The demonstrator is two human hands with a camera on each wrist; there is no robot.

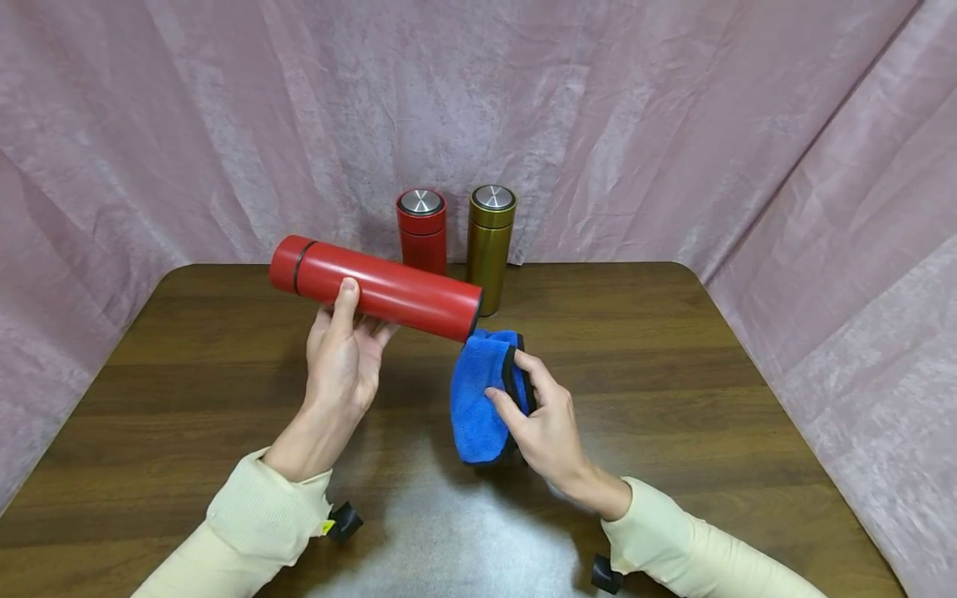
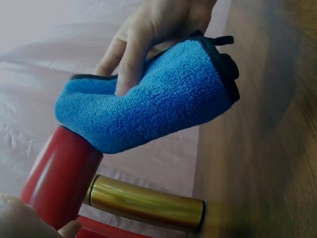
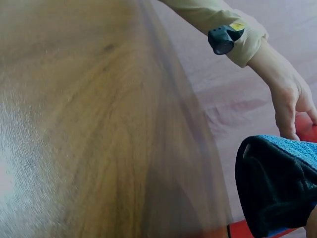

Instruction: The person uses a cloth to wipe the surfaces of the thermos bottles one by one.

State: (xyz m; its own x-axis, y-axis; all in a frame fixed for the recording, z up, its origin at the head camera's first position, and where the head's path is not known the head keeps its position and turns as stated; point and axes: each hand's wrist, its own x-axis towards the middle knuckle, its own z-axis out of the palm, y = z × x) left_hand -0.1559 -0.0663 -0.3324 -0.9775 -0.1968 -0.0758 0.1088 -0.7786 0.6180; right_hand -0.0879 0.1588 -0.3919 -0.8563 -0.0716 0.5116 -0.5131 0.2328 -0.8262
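Observation:
My left hand (image 1: 340,365) grips a red thermos bottle (image 1: 389,291) around its middle, thumb on the near side. The bottle is held tilted above the table, its capped end to the left and its black-rimmed base lower at the right. A folded blue cloth (image 1: 478,399) with black edging is pinched between the thumb and fingers of my right hand (image 1: 549,428). In the left wrist view the cloth (image 2: 148,104) lies against the end of the red bottle (image 2: 64,173). The right wrist view shows the cloth's dark inner side (image 3: 267,188).
Behind the held bottle, a second red bottle (image 1: 422,228) and a gold bottle (image 1: 491,249) stand upright near the back edge of the wooden table (image 1: 658,365). Pink curtains (image 1: 598,124) hang behind the table and along its sides.

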